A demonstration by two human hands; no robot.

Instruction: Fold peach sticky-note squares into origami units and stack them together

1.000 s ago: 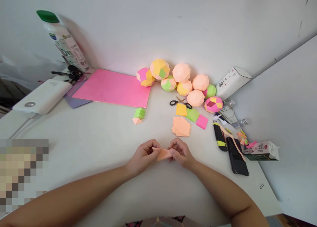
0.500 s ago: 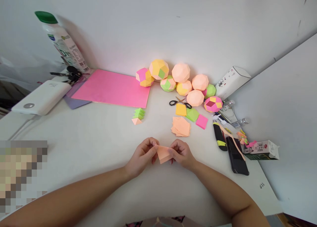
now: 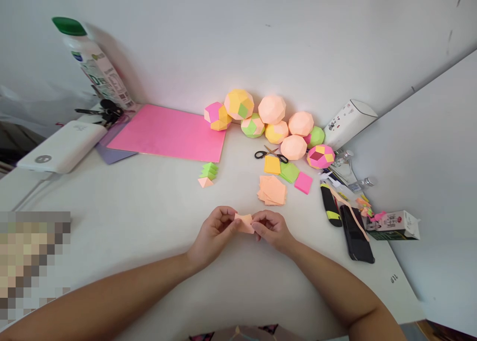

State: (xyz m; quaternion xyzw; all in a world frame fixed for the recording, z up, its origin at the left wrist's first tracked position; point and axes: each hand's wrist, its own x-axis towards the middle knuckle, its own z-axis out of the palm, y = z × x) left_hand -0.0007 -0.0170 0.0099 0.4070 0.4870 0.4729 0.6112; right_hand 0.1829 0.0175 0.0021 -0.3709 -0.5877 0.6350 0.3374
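Note:
A small peach paper piece (image 3: 245, 224) is held up between my two hands, above the near middle of the table. My left hand (image 3: 216, 232) pinches its left end with thumb and fingers. At the right end, my right hand (image 3: 273, 229) grips it in the same way. Just beyond lies a loose stack of peach paper sheets (image 3: 272, 190). Orange squares (image 3: 272, 165), green squares (image 3: 289, 172) and pink squares (image 3: 303, 182) lie behind that stack. Folded green and peach pieces (image 3: 207, 174) stand in a short row to the left.
Several faceted paper balls (image 3: 272, 109) line the wall, with scissors (image 3: 271, 154) before them. A pink sheet (image 3: 169, 132), a white power bank (image 3: 61, 147) and a bottle (image 3: 99, 68) are left. A utility knife (image 3: 330, 204), phone (image 3: 357, 233) and carton (image 3: 394, 225) lie right.
The peach paper's hanging lower part has come up, so it now shows as a narrower strip between my fingers. Both hands have stayed in nearly the same place.

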